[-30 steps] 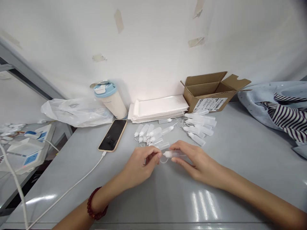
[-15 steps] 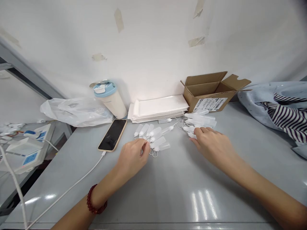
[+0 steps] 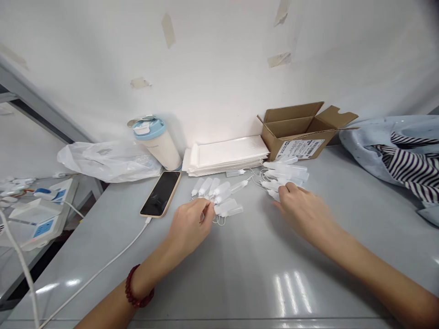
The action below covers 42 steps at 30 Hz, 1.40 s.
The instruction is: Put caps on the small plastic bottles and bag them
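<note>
My left hand (image 3: 190, 221) is closed in a pinch at the near edge of a cluster of small translucent plastic bottles (image 3: 222, 189) with white tips and thin white loops. What lies between its fingertips is too small to make out. Over the near end of a second pile of the same bottles (image 3: 286, 171), my right hand (image 3: 300, 208) has its fingers curled down. The tip of one small plastic bottle (image 3: 273, 195) pokes out between its thumb and fingers; the hand covers the rest.
A stack of white packets (image 3: 228, 155) lies behind the bottles, beside an open cardboard box (image 3: 302, 132). On the left are a phone (image 3: 161, 194) on a charging cable, a tumbler (image 3: 164, 148) and a plastic bag (image 3: 109, 160). Striped and blue cloth (image 3: 408, 160) lies at right.
My right hand has shifted slightly toward me, so a little more of the bottle by its thumb shows. The left hand stays in place.
</note>
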{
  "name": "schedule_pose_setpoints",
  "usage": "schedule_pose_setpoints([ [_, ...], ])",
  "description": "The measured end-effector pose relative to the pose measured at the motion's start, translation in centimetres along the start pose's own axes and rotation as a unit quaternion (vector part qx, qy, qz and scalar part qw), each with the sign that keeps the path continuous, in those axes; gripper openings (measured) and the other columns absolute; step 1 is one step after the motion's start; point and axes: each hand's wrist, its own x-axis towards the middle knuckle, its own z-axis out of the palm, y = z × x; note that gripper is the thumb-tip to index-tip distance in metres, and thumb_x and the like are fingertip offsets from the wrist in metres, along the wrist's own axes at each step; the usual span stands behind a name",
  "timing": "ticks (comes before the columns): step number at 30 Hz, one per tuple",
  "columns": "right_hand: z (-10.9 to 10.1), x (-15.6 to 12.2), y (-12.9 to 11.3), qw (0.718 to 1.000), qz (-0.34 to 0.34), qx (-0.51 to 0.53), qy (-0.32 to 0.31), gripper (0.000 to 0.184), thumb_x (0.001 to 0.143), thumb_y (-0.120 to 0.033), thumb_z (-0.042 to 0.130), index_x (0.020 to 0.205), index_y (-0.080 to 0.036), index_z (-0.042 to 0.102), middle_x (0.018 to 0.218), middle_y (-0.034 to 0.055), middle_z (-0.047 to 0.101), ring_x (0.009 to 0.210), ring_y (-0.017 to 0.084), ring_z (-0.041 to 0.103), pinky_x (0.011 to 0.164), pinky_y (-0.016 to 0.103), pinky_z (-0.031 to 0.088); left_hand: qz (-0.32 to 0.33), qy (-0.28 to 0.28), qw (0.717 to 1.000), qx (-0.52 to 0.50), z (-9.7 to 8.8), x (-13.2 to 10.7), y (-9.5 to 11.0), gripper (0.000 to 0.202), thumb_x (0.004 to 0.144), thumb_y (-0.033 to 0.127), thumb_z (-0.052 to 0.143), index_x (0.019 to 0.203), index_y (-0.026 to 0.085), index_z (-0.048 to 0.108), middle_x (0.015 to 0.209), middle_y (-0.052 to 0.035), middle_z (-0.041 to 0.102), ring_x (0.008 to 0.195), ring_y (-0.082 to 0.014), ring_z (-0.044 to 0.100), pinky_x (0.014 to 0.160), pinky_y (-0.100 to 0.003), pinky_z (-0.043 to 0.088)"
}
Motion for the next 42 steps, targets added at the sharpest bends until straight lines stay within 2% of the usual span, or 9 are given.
schedule_pose_setpoints([
  [10,0.5,0.0,0.1,0.999,-0.004,0.032,-0.014,0.015,0.089,-0.019,0.046,0.084,-0.013,0.059,0.082,0.0143,0.065,0.066,0.026,0.065,0.047,0.029,0.032,0.02,0.016,1.0,-0.007,0.0,-0.1,0.1,0.03,0.088,0.023,0.04,0.058,0.017,0.04,0.052,0.0044,0.038,0.048,-0.0088,0.031,0.048,-0.023,0.023],
  [15,0.8,-0.2,0.1,0.991,-0.024,0.126,0.048,0.017,0.087,-0.023,0.046,0.094,-0.015,0.06,0.08,0.0095,0.068,0.068,0.026,0.065,0.052,0.03,0.038,0.045,0.044,0.998,-0.007,0.0,-0.4,0.3,0.029,0.089,0.023,0.041,0.061,0.017,0.046,0.052,0.0038,0.043,0.048,-0.0088,0.034,0.048,-0.022,0.024],
  [18,0.7,-0.4,0.0,0.963,-0.05,0.249,0.091,0.022,0.086,-0.028,0.047,0.099,-0.014,0.059,0.078,0.0066,0.067,0.062,0.019,0.061,0.055,0.029,0.042,0.052,0.046,0.998,-0.011,0.0,-0.5,0.4,0.028,0.089,0.023,0.041,0.063,0.017,0.049,0.053,0.0035,0.045,0.048,-0.0089,0.035,0.048,-0.022,0.025],
  [22,-0.2,-1.0,-0.3,0.905,-0.092,0.396,0.128,0.023,0.086,-0.031,0.048,0.098,-0.016,0.06,0.075,0.0033,0.064,0.06,0.014,0.056,0.053,0.026,0.043,0.046,0.025,0.998,-0.024,-0.2,-0.6,0.5,0.025,0.089,0.023,0.042,0.068,0.017,0.055,0.055,0.0027,0.05,0.05,-0.0097,0.041,0.05,-0.022,0.03],
  [26,-1.2,-1.6,-0.6,0.849,-0.11,0.508,0.099,0.021,0.088,-0.034,0.047,0.093,-0.02,0.062,0.071,0.0008,0.061,0.063,0.014,0.054,0.046,0.022,0.039,0.008,-0.009,0.995,-0.103,-0.6,-0.5,0.9,0.017,0.089,0.026,0.044,0.091,0.017,0.059,0.062,0.0015,0.06,0.055,-0.0107,0.049,0.051,-0.021,0.037],
  [30,-1.5,-1.8,-0.7,0.804,-0.11,0.583,0.042,0.024,0.089,-0.038,0.047,0.095,-0.021,0.063,0.073,0.0011,0.061,0.067,0.015,0.055,0.049,0.023,0.04,-0.032,-0.071,0.979,-0.187,-1.0,-0.3,1.4,0.024,0.09,0.03,0.046,0.108,0.017,0.055,0.07,0.0005,0.064,0.057,-0.0111,0.055,0.048,-0.02,0.039],
  [33,-1.7,-1.9,-0.7,0.793,-0.106,0.599,0.026,0.025,0.089,-0.038,0.046,0.092,-0.021,0.064,0.069,0.0002,0.058,0.064,0.014,0.052,0.05,0.023,0.039,-0.043,-0.104,0.97,-0.217,-1.2,-0.3,1.6,0.025,0.091,0.031,0.043,0.106,0.017,0.057,0.071,0.0001,0.064,0.055,-0.0103,0.054,0.045,-0.019,0.037],
  [37,-1.9,-2.0,-0.7,0.793,-0.108,0.599,0.033,0.026,0.089,-0.038,0.046,0.093,-0.02,0.064,0.067,0.0001,0.057,0.062,0.014,0.051,0.05,0.023,0.039,-0.027,-0.123,0.967,-0.219,-1.3,-0.4,1.7,0.025,0.092,0.029,0.041,0.086,0.017,0.061,0.068,0.0004,0.061,0.052,-0.0088,0.05,0.048,-0.019,0.037],
  [42,-1.7,-2.2,-0.9,0.79,-0.123,0.6,0.022,0.028,0.09,-0.04,0.045,0.094,-0.02,0.064,0.073,0.0026,0.06,0.069,0.016,0.055,0.057,0.026,0.046,-0.011,-0.13,0.965,-0.229,-1.5,-0.6,1.9,0.022,0.091,0.027,0.043,0.086,0.017,0.063,0.069,0.0005,0.062,0.054,-0.0089,0.051,0.05,-0.02,0.039],
])
